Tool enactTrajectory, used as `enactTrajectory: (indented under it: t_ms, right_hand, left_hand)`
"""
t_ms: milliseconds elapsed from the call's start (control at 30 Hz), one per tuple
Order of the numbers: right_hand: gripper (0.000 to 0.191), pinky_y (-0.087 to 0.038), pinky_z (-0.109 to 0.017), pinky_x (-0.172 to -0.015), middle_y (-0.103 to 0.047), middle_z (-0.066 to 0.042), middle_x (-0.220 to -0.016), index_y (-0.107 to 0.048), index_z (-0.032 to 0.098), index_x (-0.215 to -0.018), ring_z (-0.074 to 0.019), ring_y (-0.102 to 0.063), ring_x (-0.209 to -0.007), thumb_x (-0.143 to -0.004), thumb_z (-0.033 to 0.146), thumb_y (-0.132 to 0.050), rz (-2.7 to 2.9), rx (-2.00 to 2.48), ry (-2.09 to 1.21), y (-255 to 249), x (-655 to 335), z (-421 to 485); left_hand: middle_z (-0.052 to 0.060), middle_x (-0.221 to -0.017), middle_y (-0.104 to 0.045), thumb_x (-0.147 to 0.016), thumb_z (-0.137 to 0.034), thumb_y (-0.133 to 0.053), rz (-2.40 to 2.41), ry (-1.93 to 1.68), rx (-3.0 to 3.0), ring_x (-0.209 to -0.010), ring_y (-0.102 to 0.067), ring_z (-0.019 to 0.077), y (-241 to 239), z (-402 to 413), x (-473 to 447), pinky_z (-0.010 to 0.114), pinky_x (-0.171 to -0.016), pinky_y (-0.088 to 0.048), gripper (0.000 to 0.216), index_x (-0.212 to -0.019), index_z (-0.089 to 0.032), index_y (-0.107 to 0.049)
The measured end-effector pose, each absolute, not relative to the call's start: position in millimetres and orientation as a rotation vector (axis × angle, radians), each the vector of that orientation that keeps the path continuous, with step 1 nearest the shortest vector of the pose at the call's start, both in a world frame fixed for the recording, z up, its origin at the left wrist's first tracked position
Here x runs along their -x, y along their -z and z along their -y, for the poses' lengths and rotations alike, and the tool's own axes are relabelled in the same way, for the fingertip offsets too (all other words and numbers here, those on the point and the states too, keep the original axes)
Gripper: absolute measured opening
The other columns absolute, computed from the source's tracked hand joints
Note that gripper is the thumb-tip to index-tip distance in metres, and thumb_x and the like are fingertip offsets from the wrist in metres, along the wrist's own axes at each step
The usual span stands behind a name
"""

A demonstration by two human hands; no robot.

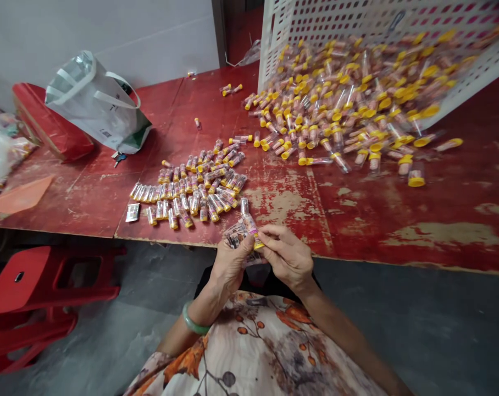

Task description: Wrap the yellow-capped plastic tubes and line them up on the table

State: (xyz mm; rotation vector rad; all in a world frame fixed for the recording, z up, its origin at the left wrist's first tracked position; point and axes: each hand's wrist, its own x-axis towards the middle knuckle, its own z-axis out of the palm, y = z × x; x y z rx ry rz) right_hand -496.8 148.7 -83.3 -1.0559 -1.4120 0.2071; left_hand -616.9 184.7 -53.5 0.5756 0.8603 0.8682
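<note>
Both my hands meet just off the table's front edge, around a small clear tube with a yellow cap [250, 224]. My left hand [231, 261] is closed on the tube and on printed sheets [233, 235] that look like stickers. The fingers of my right hand [288, 256] pinch the tube near its yellow cap end. A printed label shows on the tube's side. Beyond my left hand, rows of labelled yellow-capped tubes [192, 190] lie on the red table. A small silvery packet [133, 212] lies at their left end.
A white perforated crate [274, 33] lies tipped at the back right, with a heap of yellow-capped tubes [336, 104] spilling out. A white bag [96, 104] and a red bag [54, 124] stand back left. A red stool [35, 280] stands below the worn red table [356, 214].
</note>
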Motion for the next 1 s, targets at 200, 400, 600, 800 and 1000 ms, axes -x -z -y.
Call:
enactTrajectory:
  t_ms: [200, 400, 600, 800, 1000]
  right_hand:
    - [0.037, -0.058, -0.029, -0.075, -0.068, -0.01, -0.105, -0.062, 0.024, -0.118, -0.0186, -0.067, -0.09, -0.085, 0.01, -0.057, 1.523, 1.14, 0.113, 95.8, 499.5, -149.2]
    - [0.039, -0.059, -0.024, -0.068, -0.065, -0.009, -0.108, -0.061, 0.024, -0.119, -0.0164, -0.067, -0.087, -0.084, 0.008, -0.057, 1.53, 1.066, -0.087, 92.0, 495.2, -147.7]
    - [0.042, -0.058, -0.029, -0.075, -0.064, -0.01, -0.107, -0.059, 0.023, -0.121, -0.0185, -0.065, -0.093, -0.083, 0.005, -0.055, 1.53, 1.062, -0.045, 87.3, 496.3, -146.1]
    - [0.048, -0.058, -0.032, -0.081, -0.065, -0.01, -0.109, -0.056, 0.023, -0.126, -0.02, -0.065, -0.096, -0.082, 0.005, -0.058, 1.55, 1.136, 0.116, 95.3, 498.1, -143.4]
    - [0.044, -0.057, -0.03, -0.08, -0.064, -0.011, -0.106, -0.059, 0.019, -0.12, -0.0196, -0.065, -0.096, -0.08, 0.001, -0.056, 1.546, 1.062, 0.022, 89.6, 499.8, -149.4]
  left_hand:
    - [0.001, -0.077, -0.068, -0.06, -0.032, -0.082, -0.891, -0.929, -0.591, -0.065, -0.059, 0.0109, 52.7, -181.6, 614.0, 0.026, -0.072, -0.049, 0.03, -0.08, -0.015, -0.069]
    - [-0.001, -0.071, -0.065, -0.063, -0.031, -0.081, -0.862, -0.915, -0.587, -0.059, -0.056, 0.0084, 54.1, -182.3, 614.8, 0.024, -0.066, -0.047, 0.025, -0.076, -0.015, -0.068]
    - [0.0, -0.075, -0.067, -0.062, -0.031, -0.081, -0.848, -0.923, -0.608, -0.063, -0.057, 0.0092, 53.5, -181.1, 614.3, 0.023, -0.067, -0.047, 0.026, -0.08, -0.015, -0.069]
    - [0.001, -0.078, -0.068, -0.063, -0.028, -0.081, -0.863, -0.958, -0.593, -0.067, -0.059, 0.0092, 51.2, -178.1, 610.2, 0.027, -0.079, -0.048, 0.025, -0.081, -0.015, -0.07]
    - [0.002, -0.073, -0.067, -0.064, -0.036, -0.08, -0.863, -0.878, -0.652, -0.06, -0.059, 0.0102, 54.1, -184.0, 617.8, 0.023, -0.06, -0.049, 0.03, -0.081, -0.014, -0.069]
